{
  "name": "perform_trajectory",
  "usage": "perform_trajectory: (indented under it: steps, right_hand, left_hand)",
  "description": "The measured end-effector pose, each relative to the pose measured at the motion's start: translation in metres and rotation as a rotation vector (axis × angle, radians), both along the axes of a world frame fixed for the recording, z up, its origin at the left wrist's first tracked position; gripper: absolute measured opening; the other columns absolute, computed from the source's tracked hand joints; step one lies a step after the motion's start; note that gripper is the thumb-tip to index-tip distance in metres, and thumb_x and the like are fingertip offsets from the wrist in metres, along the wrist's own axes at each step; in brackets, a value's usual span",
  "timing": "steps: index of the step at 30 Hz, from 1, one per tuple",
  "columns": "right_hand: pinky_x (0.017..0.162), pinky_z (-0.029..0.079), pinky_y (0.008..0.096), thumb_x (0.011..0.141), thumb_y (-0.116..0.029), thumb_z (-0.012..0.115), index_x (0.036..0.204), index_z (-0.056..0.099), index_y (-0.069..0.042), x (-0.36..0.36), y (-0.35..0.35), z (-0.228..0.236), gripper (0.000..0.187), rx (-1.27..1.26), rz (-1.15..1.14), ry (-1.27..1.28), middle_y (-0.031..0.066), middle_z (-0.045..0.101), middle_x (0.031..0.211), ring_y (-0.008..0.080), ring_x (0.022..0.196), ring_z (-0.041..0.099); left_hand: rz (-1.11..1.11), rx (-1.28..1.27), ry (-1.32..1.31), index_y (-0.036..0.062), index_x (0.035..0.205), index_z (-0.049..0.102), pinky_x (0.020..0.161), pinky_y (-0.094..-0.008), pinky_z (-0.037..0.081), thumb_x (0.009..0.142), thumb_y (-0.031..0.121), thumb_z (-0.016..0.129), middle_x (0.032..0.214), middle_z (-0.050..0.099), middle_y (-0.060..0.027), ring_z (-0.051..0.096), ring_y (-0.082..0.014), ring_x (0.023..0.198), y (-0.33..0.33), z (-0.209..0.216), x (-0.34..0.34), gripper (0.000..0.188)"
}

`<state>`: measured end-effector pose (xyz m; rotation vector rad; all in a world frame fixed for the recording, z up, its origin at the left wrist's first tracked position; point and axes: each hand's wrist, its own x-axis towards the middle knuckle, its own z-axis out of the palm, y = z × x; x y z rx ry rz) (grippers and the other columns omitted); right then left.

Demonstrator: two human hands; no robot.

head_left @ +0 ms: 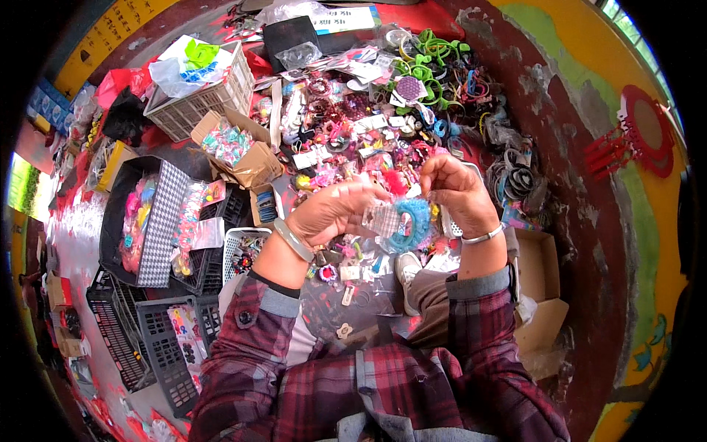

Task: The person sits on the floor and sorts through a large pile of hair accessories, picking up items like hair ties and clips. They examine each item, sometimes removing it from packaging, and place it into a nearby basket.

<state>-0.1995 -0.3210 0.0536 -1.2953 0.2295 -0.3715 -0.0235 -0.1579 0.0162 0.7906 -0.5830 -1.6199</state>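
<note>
My left hand (335, 211), a pale bangle on its wrist, is closed with its fingertips at a grey-and-white checked piece (381, 219). A loop of fuzzy blue hair ties (412, 225) hangs right beside that piece, between my two hands. My right hand (462, 193), wearing a silver bangle, pinches at the upper right of the blue loop, thumb and fingers together. Behind the fingertips shows a fluffy red ball (395, 183); whether it is attached to anything held cannot be seen. Beneath both hands spreads a heap of mixed hair accessories (353, 151).
Green headbands (427, 70) and black hair bands (512, 180) lie at the far right. To the left stand an open cardboard box (254, 173), a beige crate (177, 118), a houndstooth-patterned box (162, 236) and black baskets (158, 342). A painted wall (589, 96) rises on the right.
</note>
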Motion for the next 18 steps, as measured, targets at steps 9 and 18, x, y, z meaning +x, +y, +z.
perform_trajectory:
  steps: [9,18]
  right_hand:
    - [0.069,0.042,0.0208,0.066,0.013,0.053,0.093,0.054,-0.002,0.006,0.001,-0.01,0.03,-0.13,0.083,0.062,0.0016,0.055,0.082,0.0092,0.077,0.053]
    - [0.077,0.042,0.0246,0.083,-0.013,0.057,0.111,0.054,-0.003,0.011,-0.006,-0.019,0.029,0.1,-0.479,-0.017,0.0054,0.061,0.099,0.0135,0.091,0.057]
  left_hand:
    - [-0.225,0.113,-0.361,0.0006,0.098,0.061,0.065,-0.0228,0.05,0.084,0.022,0.06,0.087,0.063,-0.003,0.059,-0.0089,0.075,-0.008,-0.014,-0.02,0.025]
    - [0.437,0.024,0.07,0.0019,0.105,0.058,0.069,-0.0307,0.052,0.085,0.014,0.057,0.095,0.063,-0.0064,0.061,-0.0154,0.082,-0.011,-0.007,-0.016,0.023]
